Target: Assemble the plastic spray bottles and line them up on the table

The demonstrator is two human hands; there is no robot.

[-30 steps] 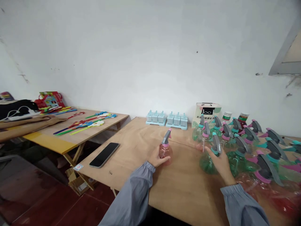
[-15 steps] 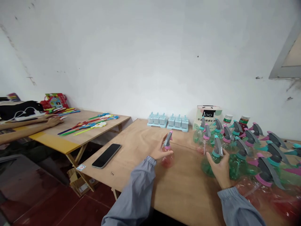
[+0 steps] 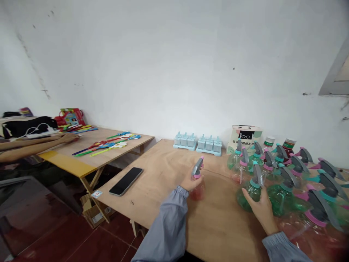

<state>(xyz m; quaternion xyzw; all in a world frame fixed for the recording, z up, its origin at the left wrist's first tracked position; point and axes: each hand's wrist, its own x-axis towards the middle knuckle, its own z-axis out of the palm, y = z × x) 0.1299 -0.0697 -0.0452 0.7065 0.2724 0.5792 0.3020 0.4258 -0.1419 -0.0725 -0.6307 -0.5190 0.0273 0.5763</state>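
A pink spray bottle (image 3: 197, 191) with a grey and pink head stands near the middle of the wooden table (image 3: 163, 160). My left hand (image 3: 191, 181) is wrapped round its neck. To the right, my right hand (image 3: 259, 205) is at a green spray bottle (image 3: 245, 198), thumb in front and fingers behind its neck, thumb and fingers apart. It is unclear whether they press on the bottle. More green and pink spray bottles (image 3: 280, 196) crowd the right side of the table.
A black phone (image 3: 126, 181) lies on the left. Light blue mould sets (image 3: 184, 141) and a printed bag (image 3: 242, 140) stand by the wall. Another person's arms (image 3: 40, 145) rest on the neighbouring table (image 3: 65, 163), near colourful sticks (image 3: 109, 143).
The view has shifted slightly, moving the scene about. My left hand stays round the pink bottle, whose head is turned a little. My right hand remains at the green bottle.
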